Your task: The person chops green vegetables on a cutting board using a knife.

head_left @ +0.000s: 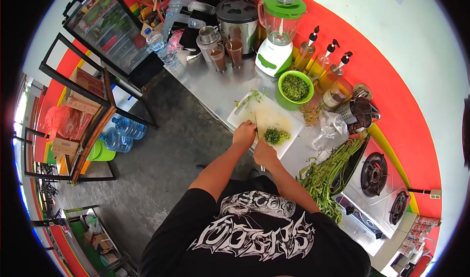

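A white cutting board (pixel 278 113) lies on the metal counter. My right hand (pixel 265 153) is closed around a knife, with its handle end showing below the fist. The thin blade (pixel 256 121) points away from me across the board. My left hand (pixel 244 135) is curled at the left side of the blade, its fingertips touching or nearly touching it; anything inside them is hidden. Finely chopped green herbs (pixel 277 136) are heaped right of the knife. Loose leafy sprigs (pixel 250 98) lie at the board's far end. Behind it, a green bowl (pixel 289 100) holds more chopped greens (pixel 295 86).
Right of the board are a clear plastic bag (pixel 330 131), a large bunch of leafy stems (pixel 325 174) and a gas stove (pixel 372 198). A blender (pixel 280 37), pump bottles (pixel 320 64) and two brown drinks (pixel 226 56) stand along the back. The counter's front edge (pixel 210 111) is on my left.
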Motion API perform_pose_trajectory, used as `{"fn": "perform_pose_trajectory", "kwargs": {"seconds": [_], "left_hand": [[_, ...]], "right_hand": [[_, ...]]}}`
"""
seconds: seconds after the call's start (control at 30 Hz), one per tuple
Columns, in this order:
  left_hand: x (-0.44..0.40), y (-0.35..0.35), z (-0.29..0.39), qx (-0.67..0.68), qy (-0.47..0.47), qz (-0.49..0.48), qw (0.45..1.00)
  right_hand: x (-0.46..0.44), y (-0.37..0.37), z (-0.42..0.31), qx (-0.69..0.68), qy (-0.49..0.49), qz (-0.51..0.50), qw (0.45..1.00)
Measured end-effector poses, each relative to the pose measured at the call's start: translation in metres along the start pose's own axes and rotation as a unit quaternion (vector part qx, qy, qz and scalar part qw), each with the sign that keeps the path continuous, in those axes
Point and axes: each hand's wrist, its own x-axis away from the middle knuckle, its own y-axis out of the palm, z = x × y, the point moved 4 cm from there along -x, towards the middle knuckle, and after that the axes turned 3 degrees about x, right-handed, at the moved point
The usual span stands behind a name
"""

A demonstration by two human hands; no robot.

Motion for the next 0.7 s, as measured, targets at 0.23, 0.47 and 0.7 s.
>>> {"fn": "perform_pose_trajectory", "kwargs": {"seconds": [0.23,0.47,0.7], "left_hand": [[0.002,0.001,-0.001,0.043,-0.041,0.016,0.998],[0.001,0.004,-0.006,0.070,-0.072,0.027,0.995],[0.003,0.006,-0.008,0.098,-0.084,0.027,0.991]], "right_hand": [[-0.010,0.008,0.000,0.005,-0.002,0.001,1.000],[-0.008,0.008,-0.006,-0.008,0.028,-0.021,0.999],[-0.014,0.003,-0.005,0.020,0.004,-0.026,0.999]]}}
